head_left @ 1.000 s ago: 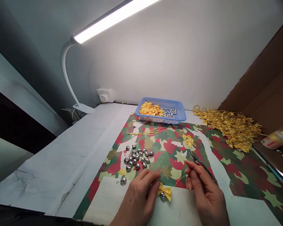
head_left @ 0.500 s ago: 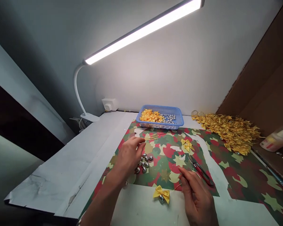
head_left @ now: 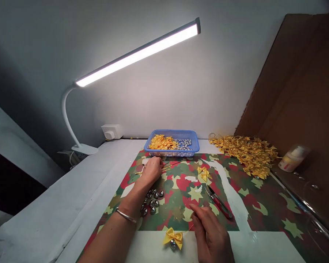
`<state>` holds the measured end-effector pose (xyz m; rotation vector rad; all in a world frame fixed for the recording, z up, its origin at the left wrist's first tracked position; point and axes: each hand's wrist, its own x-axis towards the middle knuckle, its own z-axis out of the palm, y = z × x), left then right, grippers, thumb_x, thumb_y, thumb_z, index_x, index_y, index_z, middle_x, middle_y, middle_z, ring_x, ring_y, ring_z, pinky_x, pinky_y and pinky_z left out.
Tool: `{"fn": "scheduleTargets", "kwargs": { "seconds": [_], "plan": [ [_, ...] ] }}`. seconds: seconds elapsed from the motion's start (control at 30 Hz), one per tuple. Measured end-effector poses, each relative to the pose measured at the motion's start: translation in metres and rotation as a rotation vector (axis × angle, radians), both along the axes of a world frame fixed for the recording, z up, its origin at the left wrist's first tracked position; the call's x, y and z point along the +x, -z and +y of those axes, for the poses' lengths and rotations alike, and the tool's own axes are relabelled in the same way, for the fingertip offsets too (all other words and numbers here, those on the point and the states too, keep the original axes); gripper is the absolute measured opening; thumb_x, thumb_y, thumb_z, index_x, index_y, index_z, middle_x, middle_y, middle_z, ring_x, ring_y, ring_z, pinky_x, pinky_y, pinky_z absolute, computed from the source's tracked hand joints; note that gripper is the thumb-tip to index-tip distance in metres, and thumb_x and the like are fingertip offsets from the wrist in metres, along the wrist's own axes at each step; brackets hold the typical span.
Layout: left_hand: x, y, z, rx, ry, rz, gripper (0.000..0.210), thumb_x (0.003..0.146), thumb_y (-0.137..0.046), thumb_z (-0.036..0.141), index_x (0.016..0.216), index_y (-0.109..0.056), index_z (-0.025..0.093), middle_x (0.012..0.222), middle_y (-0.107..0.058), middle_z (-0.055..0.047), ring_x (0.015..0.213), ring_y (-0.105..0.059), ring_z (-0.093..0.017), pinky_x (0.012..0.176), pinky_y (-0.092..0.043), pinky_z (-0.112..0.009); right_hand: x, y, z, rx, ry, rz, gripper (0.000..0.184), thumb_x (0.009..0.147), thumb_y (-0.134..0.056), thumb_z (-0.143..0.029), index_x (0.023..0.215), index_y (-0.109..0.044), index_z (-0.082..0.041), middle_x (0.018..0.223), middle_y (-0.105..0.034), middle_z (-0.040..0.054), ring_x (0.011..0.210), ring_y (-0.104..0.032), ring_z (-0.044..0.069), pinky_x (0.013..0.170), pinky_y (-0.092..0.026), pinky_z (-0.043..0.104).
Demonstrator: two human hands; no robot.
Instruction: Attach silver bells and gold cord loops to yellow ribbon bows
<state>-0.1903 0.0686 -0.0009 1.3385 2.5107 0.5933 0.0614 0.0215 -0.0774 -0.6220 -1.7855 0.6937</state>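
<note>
My left hand (head_left: 152,168) reaches over a few thin gold cords (head_left: 167,168) lying on the camouflage-patterned sheet. Its fingers bend downward and their tips are hidden, so I cannot tell whether they grip a cord. My right hand (head_left: 212,232) is closed in a pinch at the sheet's near edge. A thin cord runs to it from a yellow ribbon bow (head_left: 173,238), which has a silver bell (head_left: 173,244) at its middle. Below my left wrist lies a cluster of silver bells (head_left: 152,201). Another yellow bow (head_left: 204,174) rests farther back.
Thread snips (head_left: 218,201) lie right of centre. Behind stands a blue basket (head_left: 193,150) with yellow bows and silver bells. A heap of finished gold bows (head_left: 249,153) is at right, near a bottle (head_left: 292,159) and cardboard wall (head_left: 296,91). A lamp (head_left: 83,148) stands at left.
My left hand has moved forward, from above the bells to the gold cords. My right hand keeps its pinch near the bow. The whole view has shifted slightly.
</note>
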Motion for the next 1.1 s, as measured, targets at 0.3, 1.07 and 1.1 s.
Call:
{"fn": "scheduleTargets", "kwargs": {
  "seconds": [0.3,1.07,1.1],
  "plan": [
    [0.043,-0.047,-0.028,0.337,0.024,-0.474,0.022,0.096,-0.063,0.032,0.112,-0.065,0.016,0.109,-0.07,-0.007,0.092,-0.069,-0.023,0.081,-0.058,-0.043,0.005,-0.002,0.003,0.018,-0.017,-0.005,0.036,0.099,-0.048,-0.012,0.129,-0.062,-0.026,0.1,-0.07,0.0057,0.082,-0.07,0.015,0.069,-0.057,0.022],
    [0.109,0.014,-0.111,0.612,-0.16,-1.273,0.03,0.076,-0.082,0.041,0.092,-0.067,0.021,0.076,-0.063,0.004,0.058,-0.051,-0.006,0.055,-0.044,-0.014,0.0,-0.019,-0.003,0.182,-0.213,-0.104,0.033,0.094,-0.05,-0.011,0.125,-0.06,-0.017,0.098,-0.069,0.0101,0.08,-0.071,0.017,0.067,-0.06,0.024],
    [0.111,0.013,-0.112,0.608,-0.15,-1.248,0.028,0.077,-0.082,0.04,0.093,-0.069,0.021,0.079,-0.066,0.002,0.065,-0.056,-0.009,0.063,-0.048,-0.016,0.0,-0.018,-0.003,0.166,-0.215,-0.111,0.033,0.094,-0.05,-0.012,0.126,-0.06,-0.017,0.098,-0.069,0.0098,0.079,-0.071,0.016,0.066,-0.06,0.023]
  ]
}}
